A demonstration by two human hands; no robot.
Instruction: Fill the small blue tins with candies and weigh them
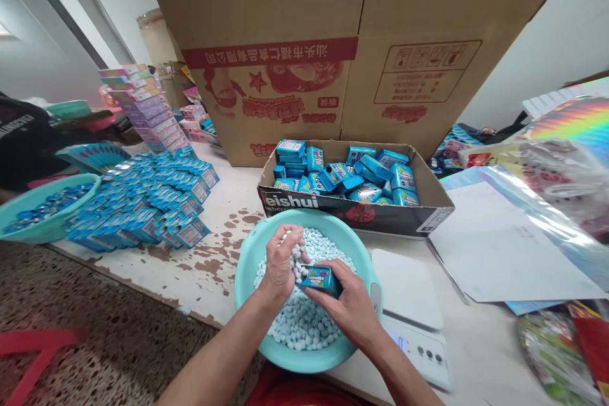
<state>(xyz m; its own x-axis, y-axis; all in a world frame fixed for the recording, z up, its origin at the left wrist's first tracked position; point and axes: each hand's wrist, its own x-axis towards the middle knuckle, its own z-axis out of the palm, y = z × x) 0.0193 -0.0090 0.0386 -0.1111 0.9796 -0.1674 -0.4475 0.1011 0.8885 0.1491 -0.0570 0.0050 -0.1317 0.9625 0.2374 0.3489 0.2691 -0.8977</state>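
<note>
A turquoise basin (246, 266) of small pale blue and white candies stands at the table's front edge. Above it my left hand (283, 263) is curled round a handful of white candies (299, 260), some showing between its fingers. My right hand (349, 298) grips a small blue box (320, 279) labelled "Caramelo", tilted with its end toward the left hand. The candies meet the box's end there. Behind the basin, a dark open carton (323, 206) holds many blue boxes (366, 192), lying in a jumble.
A white scale (419, 342) sits right of the basin. Rows of blue boxes (143, 203) and another turquoise basin (90, 193) stand left. A large cardboard box (352, 6) rises behind; white sheets (514, 241) lie right. A person's dark sleeve (23, 139) shows far left.
</note>
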